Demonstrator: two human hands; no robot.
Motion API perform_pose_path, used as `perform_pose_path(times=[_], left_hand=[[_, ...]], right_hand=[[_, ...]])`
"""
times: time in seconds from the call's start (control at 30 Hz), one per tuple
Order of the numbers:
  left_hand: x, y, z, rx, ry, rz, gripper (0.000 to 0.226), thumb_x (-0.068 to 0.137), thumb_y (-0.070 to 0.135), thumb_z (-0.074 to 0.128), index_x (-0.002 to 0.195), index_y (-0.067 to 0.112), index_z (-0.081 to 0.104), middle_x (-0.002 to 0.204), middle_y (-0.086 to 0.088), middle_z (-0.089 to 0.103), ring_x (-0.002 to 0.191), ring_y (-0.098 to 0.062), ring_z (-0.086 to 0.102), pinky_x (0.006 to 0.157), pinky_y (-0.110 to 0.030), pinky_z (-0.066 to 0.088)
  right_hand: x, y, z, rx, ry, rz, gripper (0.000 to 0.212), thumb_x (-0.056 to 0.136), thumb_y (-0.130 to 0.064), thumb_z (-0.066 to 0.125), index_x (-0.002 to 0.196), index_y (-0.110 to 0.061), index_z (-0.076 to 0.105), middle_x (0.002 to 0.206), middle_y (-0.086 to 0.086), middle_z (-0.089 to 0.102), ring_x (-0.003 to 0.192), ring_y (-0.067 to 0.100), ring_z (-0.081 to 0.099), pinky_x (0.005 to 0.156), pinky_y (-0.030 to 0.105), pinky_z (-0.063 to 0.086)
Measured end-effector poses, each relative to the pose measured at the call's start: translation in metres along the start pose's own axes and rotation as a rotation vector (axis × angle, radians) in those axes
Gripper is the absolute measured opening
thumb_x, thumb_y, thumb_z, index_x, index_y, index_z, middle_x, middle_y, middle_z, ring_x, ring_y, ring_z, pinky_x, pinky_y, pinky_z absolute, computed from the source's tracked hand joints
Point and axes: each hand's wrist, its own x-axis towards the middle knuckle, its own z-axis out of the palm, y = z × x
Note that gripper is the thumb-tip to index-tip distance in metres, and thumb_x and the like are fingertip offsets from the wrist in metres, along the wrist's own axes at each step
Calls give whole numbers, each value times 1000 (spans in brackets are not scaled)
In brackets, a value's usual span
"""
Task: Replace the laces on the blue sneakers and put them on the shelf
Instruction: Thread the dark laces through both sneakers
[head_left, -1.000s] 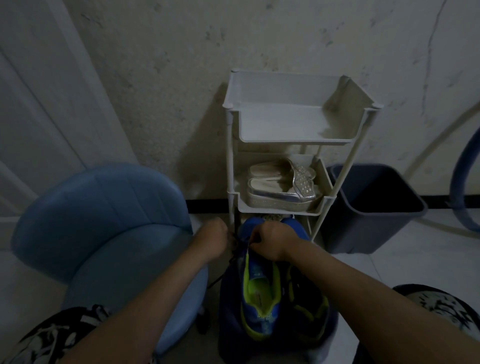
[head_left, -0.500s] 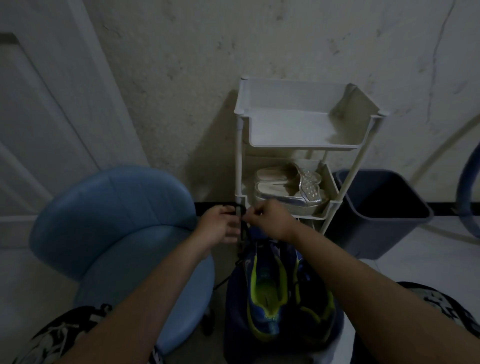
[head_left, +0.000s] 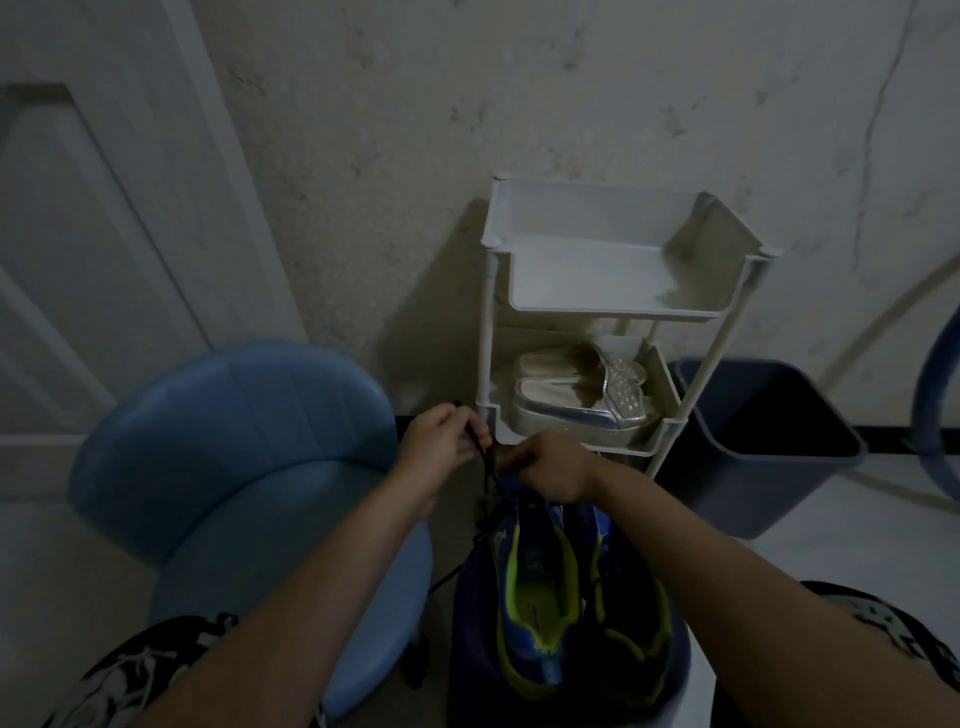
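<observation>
Okay, blue chair (head_left: 249, 467): biggest item, left of the hands, just beside the left forearm. A dark strand seems to trail down near its seat edge, so keep slack off it to avoid a snag.
shelf (head_left: 613, 312): white rack with three tiers, against the wall, straight ahead of the hands. The top tier looks like the likely drop spot later. Not needed for this step.
bin (head_left: 753, 493): dark, just right of the shelf. Not involved.
dark seat (head_left: 467, 623): low support between the knees, carrying the shoes. Press the shoe down onto it while pulling so nothing slides.
blue sneakers (head_left: 540, 597): pair side by side on the dark seat, yellow-green lining up, toes toward the shelf. Not on the shelf yet. Lacing is being worked at the toe end of the left-lying shoe.
silver sandals (head_left: 576, 410): on the middle tier, apart from the work.
right hand (head_left: 556, 467): fingers curled down at the shoe's toe end, back of the hand to the camera. Cannot tell what they pinch. Best used as the anchor, steadying the shoe or feeding the strand.
left hand (head_left: 441, 441): fingers and thumb pinching the black lace, raised above the shoe.
black lace (head_left: 487, 467): runs taut from the left-hand pinch down to the toe. Judged step is drawing it through an eyelet. Pull straight along the hole, keep it flat without twists, and even up both ends before the next row. Eyelets too dark to see.
</observation>
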Motion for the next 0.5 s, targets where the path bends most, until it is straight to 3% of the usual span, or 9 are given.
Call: perform_pose_path(times=[0.13,0.27,0.33,0.43,0.5], left_hand=[[2,7,-2,-314,59,24,26,105,17,38,86,8,54,71,-6,55,69,-20,63,81,-41,58],[1,12,-7,-348,25,58,23,105,18,41,98,8,60,75,-4,64,73,-17,68,71,-31,59],[1,10,-8,-249,-11,-9,22,105,19,41,102,14,63,86,-3,69,81,-17,68,71,-32,58],[2,-4,-7,10,-68,-203,24,104,15,38,111,19,61,99,0,66,95,-21,64,84,-38,54],[0,-16,-5,195,-181,-279,23,101,14,44,116,20,60,104,-1,66,103,-23,63,84,-37,51]], right_hand=[[0,1,3,-57,-101,-11,26,91,-19,63,114,-26,74,106,-14,68,98,3,58,91,22,44],[2,-1,4,-88,-58,-43,16,88,-33,71,95,-20,77,83,-11,66,81,7,60,72,23,44],[4,-1,4,-29,28,-64,15,88,-30,72,87,-16,76,80,-5,69,75,6,61,68,23,45],[2,-10,-4,312,189,-143,18,89,-18,71,85,-1,74,78,6,69,72,7,59,72,25,46],[-3,-19,-12,494,260,-184,18,90,-7,68,88,10,71,74,2,69,69,3,61,69,18,47]])
